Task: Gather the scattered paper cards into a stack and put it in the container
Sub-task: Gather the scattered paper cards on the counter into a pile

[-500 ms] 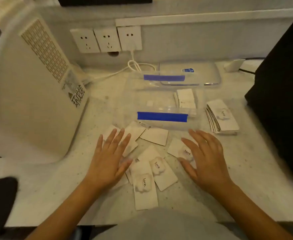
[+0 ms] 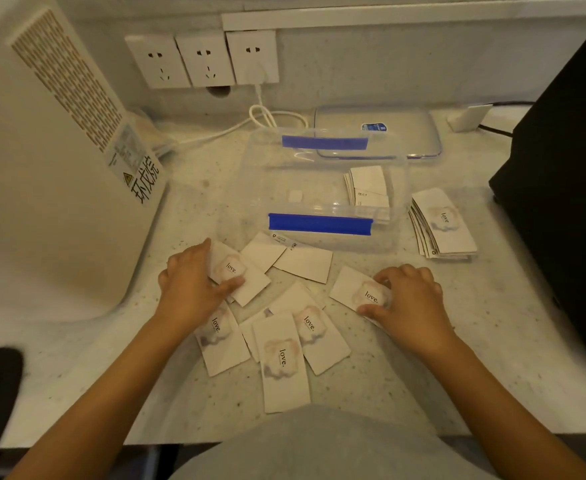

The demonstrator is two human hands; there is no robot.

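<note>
Left hand [image 2: 189,284] pinching a card [image 2: 237,277], right hand [image 2: 411,299] pinching another card [image 2: 355,289]. More cards [image 2: 282,362] loose on desk [image 2: 423,386], clear container [image 2: 319,188] just behind.

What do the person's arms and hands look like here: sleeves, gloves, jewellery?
Both forearms are bare up to the frame edge, with no sleeves in view. The left hand and right hand wear no gloves, and no rings, watch or bracelets show. A grey garment covers the torso at the bottom edge.

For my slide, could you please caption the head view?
Left hand and right hand gathering scattered cards before a clear container.
</note>
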